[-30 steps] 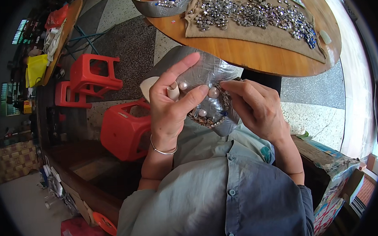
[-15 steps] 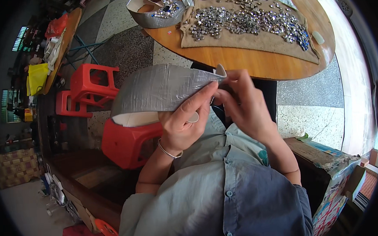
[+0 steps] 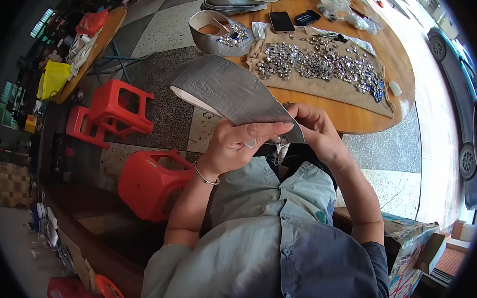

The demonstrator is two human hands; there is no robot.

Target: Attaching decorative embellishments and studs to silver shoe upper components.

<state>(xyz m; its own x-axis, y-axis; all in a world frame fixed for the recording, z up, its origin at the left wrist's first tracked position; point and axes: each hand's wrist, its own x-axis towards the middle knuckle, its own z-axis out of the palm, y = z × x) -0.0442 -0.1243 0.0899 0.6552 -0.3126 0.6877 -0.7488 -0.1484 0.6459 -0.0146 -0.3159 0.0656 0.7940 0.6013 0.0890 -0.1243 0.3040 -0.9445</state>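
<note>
A wide curved band (image 3: pixel 227 90), covered in wrinkled silver-grey sheeting with a pale inner side, is held above my lap. My left hand (image 3: pixel 241 141) is closed around its lower part, the forefinger lying straight along the outside; a ring-like pale disc shows at the fingers. At the band's near right end my right hand (image 3: pixel 321 131) has its fingers bent around the edge, with the fingertips partly hidden behind it. Just beyond, shiny clear and blue rhinestones (image 3: pixel 320 61) lie spread on a brown cloth (image 3: pixel 322 93) on the round wooden table (image 3: pixel 356 124).
A similar grey band (image 3: pixel 203 40) holding beads and stones stands at the table's left edge, more bands (image 3: pixel 236 6) behind it. A phone (image 3: pixel 281 22), a black item (image 3: pixel 307 18) and plastic bags (image 3: pixel 358 21) lie farther back. Red stools (image 3: pixel 120 109) stand to the left.
The band has tipped, its near end now pointing down and its far end raised. My right hand has come lower against that end. The view has shifted, showing more of the table's far side.
</note>
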